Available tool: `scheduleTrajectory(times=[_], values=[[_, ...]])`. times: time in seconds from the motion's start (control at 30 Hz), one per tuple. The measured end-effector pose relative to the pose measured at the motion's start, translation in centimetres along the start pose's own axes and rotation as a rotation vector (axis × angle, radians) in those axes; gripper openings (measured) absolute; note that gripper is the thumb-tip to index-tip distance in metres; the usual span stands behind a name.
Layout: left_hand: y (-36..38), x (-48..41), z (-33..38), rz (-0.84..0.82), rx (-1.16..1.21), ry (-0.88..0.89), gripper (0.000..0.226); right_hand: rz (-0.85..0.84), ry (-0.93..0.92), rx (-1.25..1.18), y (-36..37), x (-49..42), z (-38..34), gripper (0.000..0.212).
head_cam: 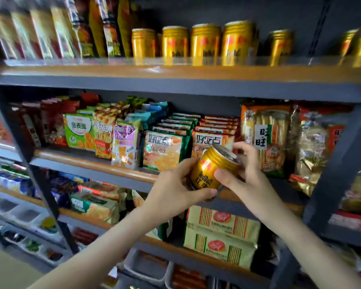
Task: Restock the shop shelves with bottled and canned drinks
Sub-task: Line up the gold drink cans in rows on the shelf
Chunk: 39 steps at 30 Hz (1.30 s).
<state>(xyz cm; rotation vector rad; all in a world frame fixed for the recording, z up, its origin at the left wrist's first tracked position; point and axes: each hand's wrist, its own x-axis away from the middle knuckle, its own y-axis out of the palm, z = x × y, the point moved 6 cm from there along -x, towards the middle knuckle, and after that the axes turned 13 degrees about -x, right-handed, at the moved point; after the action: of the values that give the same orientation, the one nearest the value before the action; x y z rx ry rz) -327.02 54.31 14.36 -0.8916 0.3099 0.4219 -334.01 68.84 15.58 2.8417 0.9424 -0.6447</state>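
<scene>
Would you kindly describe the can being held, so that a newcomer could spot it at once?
Find the dark shelving unit, then its shelf of snack packets. Just before it, the left hand and right hand hold a gold can. Unlike the upright gold cans on the top shelf, it is tilted, off any shelf.
</scene>
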Motion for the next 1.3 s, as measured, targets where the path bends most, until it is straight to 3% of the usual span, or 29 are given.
scheduleTrajectory(times=[0.1, 0.27, 0.5, 0.7, 0.8, 0.97, 1.3], values=[[-3.0, -2.1, 3.2, 0.174, -0.102, 0.106, 0.082, 0.075, -0.178, 0.150, 0.4, -1.5, -4.2, 0.065], [-6.7, -5.1, 7.4, 0.340, -0.236, 0.241, 0.064, 0.159, -0.306, 0.248, 0.3, -4.6, -9.4, 0.065], [-8.9, -6.9, 9.2, 0.386, -0.172, 0.384, 0.059, 0.149, -0.371, 0.452, 1.0, -5.0, -14.7, 0.060], [-11.5, -11.1, 11.7, 0.306, -0.086, 0.551, 0.061, 0.203, -0.399, 0.374, -1.2, -7.7, -19.0, 0.056], [-12.6, -13.6, 12.4, 0.299, -0.115, 0.646, 0.054, 0.200, -0.370, 0.322, -3.1, -9.7, -20.2, 0.052], [-12.1, -18.2, 13.4, 0.338, -0.433, 0.650, 0.039, 0.279, -0.319, 0.412, -5.9, -12.6, -20.9, 0.058], [-11.1, -20.9, 14.3, 0.443, -0.662, 0.659, 0.045, 0.403, -0.029, 0.288, -11.0, -15.9, -19.5, 0.058]])
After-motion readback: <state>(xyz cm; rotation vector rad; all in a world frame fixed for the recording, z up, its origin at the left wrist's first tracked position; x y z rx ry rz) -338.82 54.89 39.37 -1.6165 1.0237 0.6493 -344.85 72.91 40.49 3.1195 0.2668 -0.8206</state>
